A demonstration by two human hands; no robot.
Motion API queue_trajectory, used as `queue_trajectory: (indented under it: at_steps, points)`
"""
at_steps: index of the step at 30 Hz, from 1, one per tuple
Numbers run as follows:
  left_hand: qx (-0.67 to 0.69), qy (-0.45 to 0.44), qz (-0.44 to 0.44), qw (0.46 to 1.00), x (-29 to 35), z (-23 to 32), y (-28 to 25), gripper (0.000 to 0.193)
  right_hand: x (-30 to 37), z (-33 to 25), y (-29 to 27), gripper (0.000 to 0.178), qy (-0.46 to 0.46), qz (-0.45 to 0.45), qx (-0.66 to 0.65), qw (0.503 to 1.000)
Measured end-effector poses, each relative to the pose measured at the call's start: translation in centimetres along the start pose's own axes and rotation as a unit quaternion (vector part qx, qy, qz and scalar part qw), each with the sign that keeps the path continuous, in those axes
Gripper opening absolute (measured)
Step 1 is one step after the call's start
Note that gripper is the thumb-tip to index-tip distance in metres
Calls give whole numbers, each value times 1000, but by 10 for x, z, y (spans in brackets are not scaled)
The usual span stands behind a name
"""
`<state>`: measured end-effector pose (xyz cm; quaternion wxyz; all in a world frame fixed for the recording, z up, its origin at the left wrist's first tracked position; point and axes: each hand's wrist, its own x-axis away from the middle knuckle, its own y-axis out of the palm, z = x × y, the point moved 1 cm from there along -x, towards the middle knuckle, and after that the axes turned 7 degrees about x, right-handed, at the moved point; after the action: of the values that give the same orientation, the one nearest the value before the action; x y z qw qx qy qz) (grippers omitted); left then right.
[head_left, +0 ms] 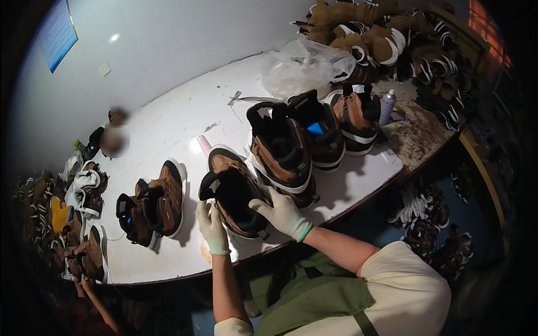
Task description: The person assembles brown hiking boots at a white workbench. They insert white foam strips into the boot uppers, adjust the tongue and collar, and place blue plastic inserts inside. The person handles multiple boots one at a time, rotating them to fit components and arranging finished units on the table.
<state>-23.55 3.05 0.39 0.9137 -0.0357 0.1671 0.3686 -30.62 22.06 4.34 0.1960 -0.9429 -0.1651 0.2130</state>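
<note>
While your gloved left hand [212, 228] and right hand [284, 213] clasp the padded brown-black boot [235, 193] near the white tabletop [168, 262] edge, bare surface opens leftward, upright boots [291, 145] crowd rightward, and a crumpled plastic bag [302, 64] lies beyond.

Shadow hides the insole of a brown-and-black ankle boot [224, 168] on the white tabletop [168, 137]. Blurring masks a rounded brownish patch [114, 141] at the tabletop's far left; below that end, a bare-armed co-worker [103, 309] fades into darkness.
</note>
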Motion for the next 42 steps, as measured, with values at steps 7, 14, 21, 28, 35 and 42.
queue_trajectory:
  at_steps: [7,14,21,28,35,42]
  points:
    - [85,1,-49,995,39,34,3,57,16,-9,-9,71,-65,30,22,997]
    - [139,-26,-76,987,49,33,6,60,49,2,-20,47,-70,31,-7,997]
    - [113,-19,-41,993,55,26,-1,63,59,23,-17,33,-27,12,27,999]
    - [59,40,-30,997,52,47,-6,73,53,30,-12,34,15,-38,8,999]
    - [-236,179,-119,947,51,88,5,67,48,48,0,33,60,-48,26,997]
    - [-229,144,-63,961,53,85,-12,38,38,57,14,31,304,-90,-206,926]
